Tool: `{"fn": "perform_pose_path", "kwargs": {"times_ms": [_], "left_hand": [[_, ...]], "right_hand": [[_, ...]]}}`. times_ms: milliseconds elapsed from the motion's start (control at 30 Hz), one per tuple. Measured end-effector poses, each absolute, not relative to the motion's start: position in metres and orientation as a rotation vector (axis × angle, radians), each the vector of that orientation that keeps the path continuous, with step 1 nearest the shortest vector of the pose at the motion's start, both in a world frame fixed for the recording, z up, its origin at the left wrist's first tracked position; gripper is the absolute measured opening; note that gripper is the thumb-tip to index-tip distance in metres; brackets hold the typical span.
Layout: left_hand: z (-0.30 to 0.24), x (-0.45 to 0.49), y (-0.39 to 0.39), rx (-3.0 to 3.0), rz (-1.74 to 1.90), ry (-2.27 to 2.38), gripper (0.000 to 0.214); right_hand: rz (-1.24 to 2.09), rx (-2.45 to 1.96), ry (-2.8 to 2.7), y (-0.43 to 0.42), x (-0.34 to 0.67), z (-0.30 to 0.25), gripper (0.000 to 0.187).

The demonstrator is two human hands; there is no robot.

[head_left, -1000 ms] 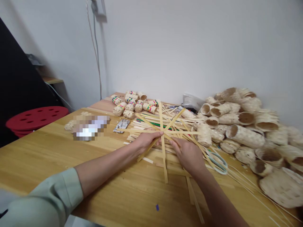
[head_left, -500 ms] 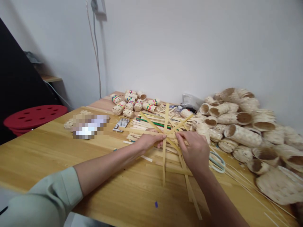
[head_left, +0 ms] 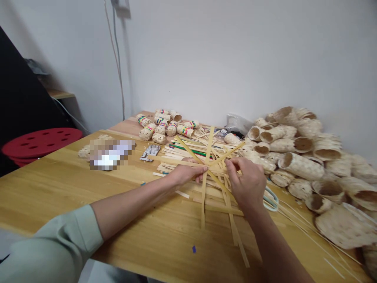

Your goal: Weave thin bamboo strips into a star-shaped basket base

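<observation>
Head view: a star of crossed strips (head_left: 209, 151) is pinched near its centre by the fingers of the left hand (head_left: 190, 173), over the surface (head_left: 132, 220). The right hand (head_left: 249, 181) is placed just right of them, its fingers drawn narrow; whether a strip is gripped there cannot be told. Strips are apparently being arranged; the crossing should be kept pinched while they are spread evenly.

White wall (head_left: 224, 59) behind wooden table (head_left: 159, 236)
</observation>
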State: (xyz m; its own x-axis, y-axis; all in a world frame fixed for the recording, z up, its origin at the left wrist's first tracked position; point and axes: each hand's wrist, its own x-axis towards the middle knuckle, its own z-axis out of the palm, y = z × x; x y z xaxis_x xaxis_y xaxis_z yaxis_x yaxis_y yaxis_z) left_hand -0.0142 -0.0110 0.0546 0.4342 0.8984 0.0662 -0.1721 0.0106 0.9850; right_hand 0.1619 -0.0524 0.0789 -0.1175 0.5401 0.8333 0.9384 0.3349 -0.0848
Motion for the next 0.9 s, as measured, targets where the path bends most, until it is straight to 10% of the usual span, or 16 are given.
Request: {"fn": "perform_pose_path", "kwargs": {"times_ms": [900], "left_hand": [[0.051, -0.011, -0.016, 1.247, 0.848, 0.689, 0.031]], "right_hand": [[-0.709, -1.273, -1.904, -0.049, 0.169, 0.083, 0.016]]}}
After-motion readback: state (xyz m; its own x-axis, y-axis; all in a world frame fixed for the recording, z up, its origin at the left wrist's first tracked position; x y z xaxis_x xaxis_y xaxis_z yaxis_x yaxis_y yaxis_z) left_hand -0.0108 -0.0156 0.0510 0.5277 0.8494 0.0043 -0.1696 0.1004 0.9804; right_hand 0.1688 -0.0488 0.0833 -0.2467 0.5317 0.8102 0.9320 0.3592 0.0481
